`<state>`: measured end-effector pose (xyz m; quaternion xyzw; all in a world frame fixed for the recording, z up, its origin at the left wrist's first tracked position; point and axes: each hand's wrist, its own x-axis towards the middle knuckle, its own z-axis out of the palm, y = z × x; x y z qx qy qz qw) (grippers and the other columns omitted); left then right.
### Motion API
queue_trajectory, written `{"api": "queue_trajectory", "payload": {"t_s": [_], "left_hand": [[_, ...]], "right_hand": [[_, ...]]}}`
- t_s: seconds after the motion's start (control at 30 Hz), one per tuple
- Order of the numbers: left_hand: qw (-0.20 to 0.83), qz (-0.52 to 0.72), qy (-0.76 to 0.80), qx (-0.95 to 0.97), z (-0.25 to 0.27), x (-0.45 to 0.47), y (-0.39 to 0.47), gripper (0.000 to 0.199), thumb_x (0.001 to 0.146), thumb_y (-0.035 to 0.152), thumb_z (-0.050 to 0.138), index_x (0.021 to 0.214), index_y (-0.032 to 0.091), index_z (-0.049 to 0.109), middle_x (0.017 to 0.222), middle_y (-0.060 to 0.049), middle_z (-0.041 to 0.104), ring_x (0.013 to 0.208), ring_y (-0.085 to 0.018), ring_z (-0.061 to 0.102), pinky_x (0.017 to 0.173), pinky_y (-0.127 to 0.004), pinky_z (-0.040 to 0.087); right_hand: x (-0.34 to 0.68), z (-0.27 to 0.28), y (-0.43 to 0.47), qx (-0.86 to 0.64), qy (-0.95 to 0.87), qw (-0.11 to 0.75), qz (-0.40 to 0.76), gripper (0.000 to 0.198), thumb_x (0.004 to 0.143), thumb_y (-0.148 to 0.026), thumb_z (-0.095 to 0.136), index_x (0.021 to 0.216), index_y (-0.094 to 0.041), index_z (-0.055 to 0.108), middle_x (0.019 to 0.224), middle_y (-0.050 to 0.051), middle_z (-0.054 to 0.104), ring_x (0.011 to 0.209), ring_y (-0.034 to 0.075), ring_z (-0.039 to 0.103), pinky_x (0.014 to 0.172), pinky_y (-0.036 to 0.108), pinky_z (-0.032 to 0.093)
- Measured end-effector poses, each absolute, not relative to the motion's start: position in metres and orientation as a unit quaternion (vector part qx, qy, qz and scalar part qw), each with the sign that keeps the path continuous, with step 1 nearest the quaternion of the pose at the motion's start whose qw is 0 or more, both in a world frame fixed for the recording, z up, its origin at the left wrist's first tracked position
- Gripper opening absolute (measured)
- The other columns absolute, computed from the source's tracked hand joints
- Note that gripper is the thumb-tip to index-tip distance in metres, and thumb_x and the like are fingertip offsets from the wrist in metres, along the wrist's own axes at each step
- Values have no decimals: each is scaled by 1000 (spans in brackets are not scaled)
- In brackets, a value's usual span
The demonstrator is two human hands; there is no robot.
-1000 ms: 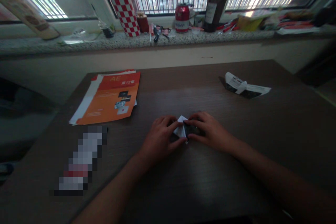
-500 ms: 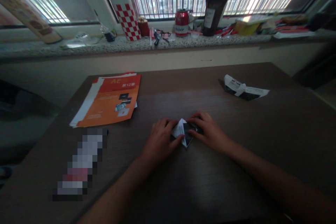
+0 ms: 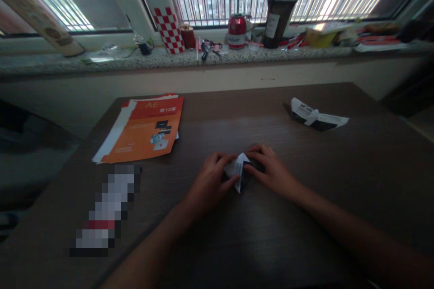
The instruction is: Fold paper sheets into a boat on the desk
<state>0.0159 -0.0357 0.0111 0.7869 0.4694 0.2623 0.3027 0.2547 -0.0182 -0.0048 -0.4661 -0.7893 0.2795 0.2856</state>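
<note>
The table (image 3: 294, 226) takes up most of what I see, dark brown with a faint shine. Beyond its far edge runs the speckled sill (image 3: 176, 61). On that sill stands a tall bottle (image 3: 165, 18), white with red checks, left of the table's middle. The orange booklet (image 3: 145, 128), marked AE, lies on other sheets at the table's far left. Nearer on the table's left is a long thing (image 3: 108, 207), too pixelated to name. A dark cup (image 3: 278, 22) stands on the sill, right of the table's middle.

The left hand (image 3: 213, 176) and right hand (image 3: 271, 169) meet near the table's centre, each with thumb and fingers closed on a folded paper (image 3: 241, 167), one at either side. A boat-like fold (image 3: 317, 117), white and black, sits at the table's far right. A red can (image 3: 236, 31) is on the sill past the middle of the table's far edge.
</note>
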Motion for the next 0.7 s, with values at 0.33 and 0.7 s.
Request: {"api": "queue_trajectory", "payload": {"t_s": [0.33, 0.7], "left_hand": [[406, 326, 456, 722, 18, 20, -38, 24, 102, 34, 66, 123, 22, 67, 111, -4, 67, 98, -21, 66, 85, -34, 54], [570, 379, 441, 581, 12, 25, -37, 35, 89, 27, 80, 115, 20, 57, 109, -7, 75, 102, -23, 74, 90, -36, 58]], "right_hand": [[254, 12, -23, -465, -681, 328, 462, 25, 99, -44, 65, 110, -23, 70, 92, 2, 72, 83, 20, 65, 73, 32, 50], [254, 10, -22, -466, -592, 384, 533, 30, 92, -48, 73, 106, -22, 67, 95, 5, 75, 86, 21, 71, 78, 35, 57]]}}
